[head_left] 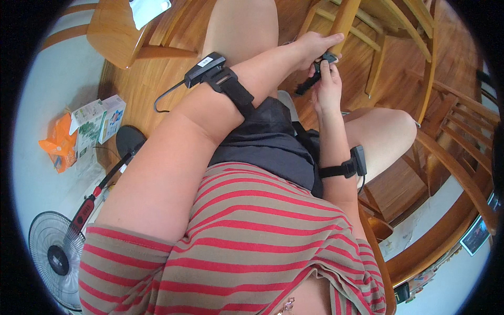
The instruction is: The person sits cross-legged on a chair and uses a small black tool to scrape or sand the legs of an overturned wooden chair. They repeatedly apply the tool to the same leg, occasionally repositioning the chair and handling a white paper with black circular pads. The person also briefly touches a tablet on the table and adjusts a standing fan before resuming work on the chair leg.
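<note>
**Black strap (307, 84) sitting between the two hands**

The right hand (327, 86) is pinching the strap's dark upper end in its fingertips, while the lower end is pointing toward the lap. The left hand (314, 46) is lying close against it, one digit pointing outward; its other fingers are largely hiding, so I cannot tell whether they are gripping. Black bands (235, 92) are circling both forearms (265, 79), carrying boxy devices (359, 160).
</note>
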